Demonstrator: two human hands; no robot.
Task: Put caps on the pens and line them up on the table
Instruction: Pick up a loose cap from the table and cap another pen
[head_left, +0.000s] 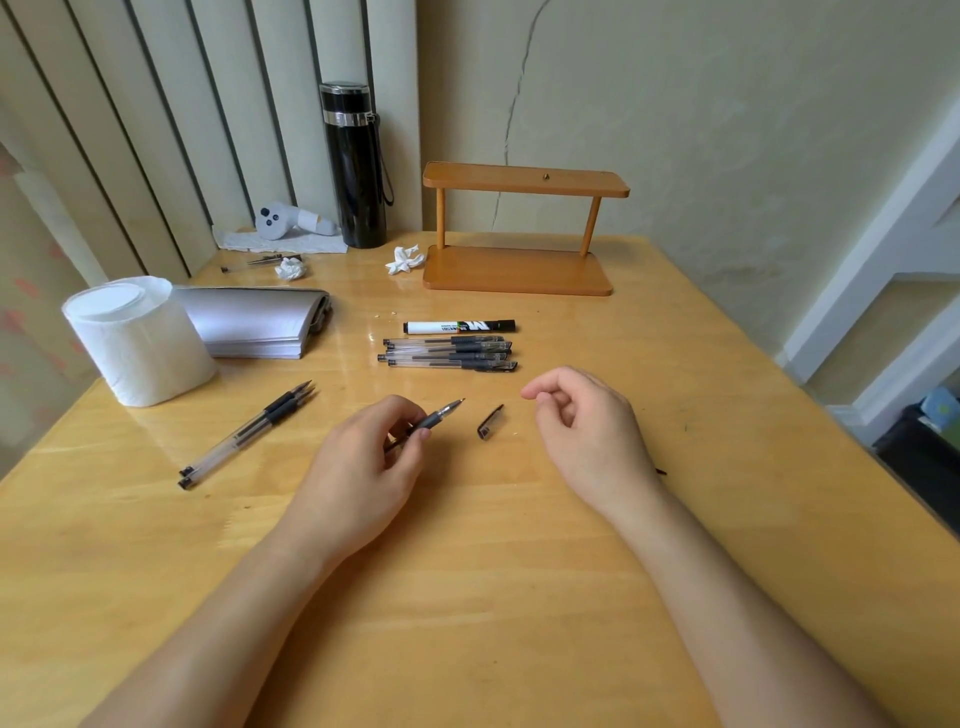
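My left hand grips an uncapped clear gel pen whose tip points up and right. A loose black cap lies on the wooden table just right of that tip. My right hand hovers right of the cap, fingers loosely curled, holding nothing. Behind them, several capped gel pens lie side by side in a row under a capped black-and-white marker. Two uncapped pens lie diagonally at the left.
A white paper roll and a grey notebook stack sit at the left. A wooden shelf stand, a black flask, crumpled tissues and more pens stand at the back.
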